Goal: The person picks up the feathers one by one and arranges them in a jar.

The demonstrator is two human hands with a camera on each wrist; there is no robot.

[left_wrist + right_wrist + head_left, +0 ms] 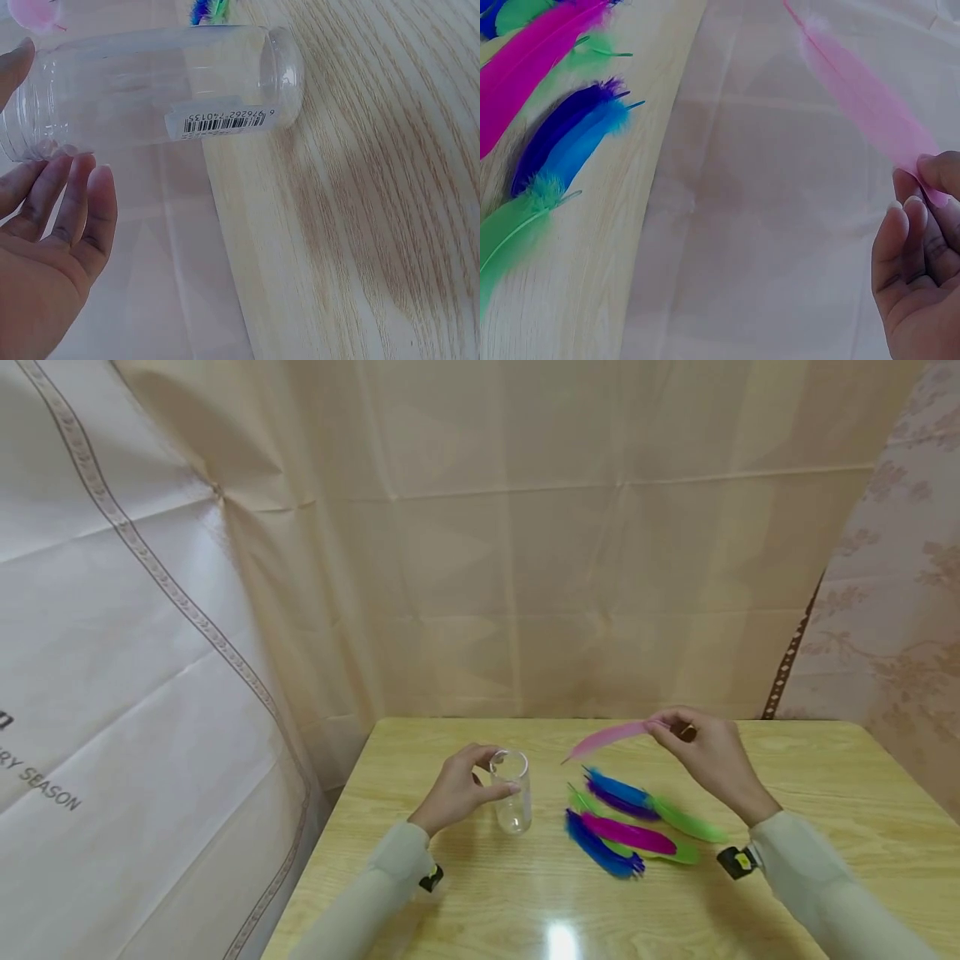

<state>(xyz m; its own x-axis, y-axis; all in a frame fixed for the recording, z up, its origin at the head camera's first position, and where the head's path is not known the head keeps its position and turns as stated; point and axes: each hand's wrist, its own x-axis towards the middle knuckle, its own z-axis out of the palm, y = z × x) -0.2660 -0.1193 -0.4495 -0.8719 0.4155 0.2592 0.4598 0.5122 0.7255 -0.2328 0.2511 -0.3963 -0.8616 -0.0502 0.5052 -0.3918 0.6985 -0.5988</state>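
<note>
A clear, lidless jar (514,814) stands upright on the table, and my left hand (459,785) grips it near the rim between thumb and fingers. In the left wrist view the jar (150,82) carries a barcode label (221,120) on its side. Above the table my right hand (708,756) pinches a light pink feather (609,739) by its soft tip. Its bare quill points left and slightly down, toward the jar. In the right wrist view the pink feather (870,101) hangs apart from the others, between thumb and forefinger.
Several feathers lie in a loose pile right of the jar: a magenta feather (633,835), a dark blue feather (600,847), a light blue feather (618,787) and a green feather (693,821) among them. A beige cloth (562,568) hangs behind the wooden table (465,910).
</note>
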